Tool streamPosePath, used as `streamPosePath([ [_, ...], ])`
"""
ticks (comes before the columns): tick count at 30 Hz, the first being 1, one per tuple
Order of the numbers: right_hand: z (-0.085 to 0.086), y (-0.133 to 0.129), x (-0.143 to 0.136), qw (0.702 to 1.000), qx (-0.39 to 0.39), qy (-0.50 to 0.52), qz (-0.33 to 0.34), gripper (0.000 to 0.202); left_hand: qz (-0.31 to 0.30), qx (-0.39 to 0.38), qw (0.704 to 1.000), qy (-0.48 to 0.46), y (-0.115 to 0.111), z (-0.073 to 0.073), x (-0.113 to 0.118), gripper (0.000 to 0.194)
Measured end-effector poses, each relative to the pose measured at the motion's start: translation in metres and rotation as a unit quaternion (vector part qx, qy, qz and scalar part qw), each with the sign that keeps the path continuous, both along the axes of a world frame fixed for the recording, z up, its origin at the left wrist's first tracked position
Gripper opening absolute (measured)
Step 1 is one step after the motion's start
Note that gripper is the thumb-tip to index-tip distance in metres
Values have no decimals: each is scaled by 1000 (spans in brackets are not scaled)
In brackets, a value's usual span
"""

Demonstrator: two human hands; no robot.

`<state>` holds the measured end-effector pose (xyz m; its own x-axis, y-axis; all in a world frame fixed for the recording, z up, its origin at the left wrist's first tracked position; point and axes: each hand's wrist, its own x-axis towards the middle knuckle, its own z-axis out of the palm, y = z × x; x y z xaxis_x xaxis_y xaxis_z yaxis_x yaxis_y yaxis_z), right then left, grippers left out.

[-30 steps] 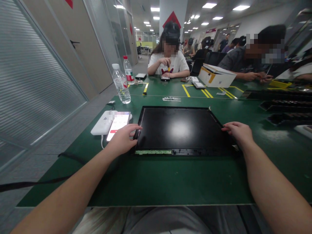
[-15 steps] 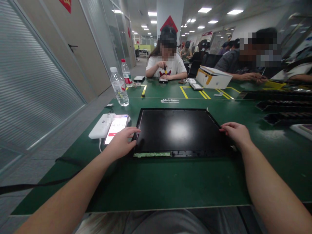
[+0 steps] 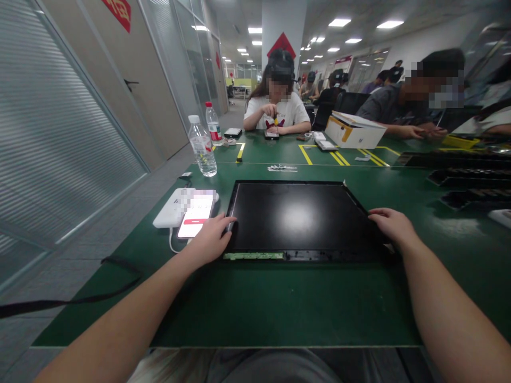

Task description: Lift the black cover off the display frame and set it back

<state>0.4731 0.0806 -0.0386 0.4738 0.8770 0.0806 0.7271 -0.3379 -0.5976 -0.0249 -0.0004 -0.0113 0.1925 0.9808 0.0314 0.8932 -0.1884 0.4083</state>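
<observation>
A black display panel (image 3: 299,215) lies flat on the green table in front of me, its screen reflecting a bright patch of light. A green circuit strip (image 3: 253,256) runs along the left part of its near edge. My left hand (image 3: 211,234) grips the panel's left edge, fingers over the rim and thumb lower down. At the opposite side, my right hand (image 3: 393,226) holds the right edge with its fingers bent together; part of that grip is hidden.
A phone (image 3: 195,213) and a white power bank (image 3: 171,207) lie left of the panel. Two water bottles (image 3: 202,149) stand behind them. Small silvery pieces (image 3: 282,168) lie beyond the panel. Dark long parts (image 3: 467,175) are at right, a white box (image 3: 355,129) farther back. A co-worker (image 3: 277,109) sits opposite.
The camera view has shifted slightly, moving the scene right and down in the picture. Both hands remain at the panel's side edges, their fingers a little nearer to me along the rim.
</observation>
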Motion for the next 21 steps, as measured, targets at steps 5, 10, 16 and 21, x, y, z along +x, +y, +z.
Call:
streamPosePath([
  [5, -8, 4, 1, 999, 2, -14, 39, 15, 3, 14, 1000, -9, 1, -6, 0, 46],
  [10, -11, 5, 0, 998, -4, -36, 41, 19, 1, 25, 1000, 9, 2, -9, 1, 45],
  [16, -14, 7, 1, 996, -18, -69, 46, 25, -1, 36, 999, 38, 2, -5, 2, 46],
  [21, -13, 6, -1, 995, -35, -79, 53, 29, -12, 33, 996, 76, 2, -2, 1, 50],
])
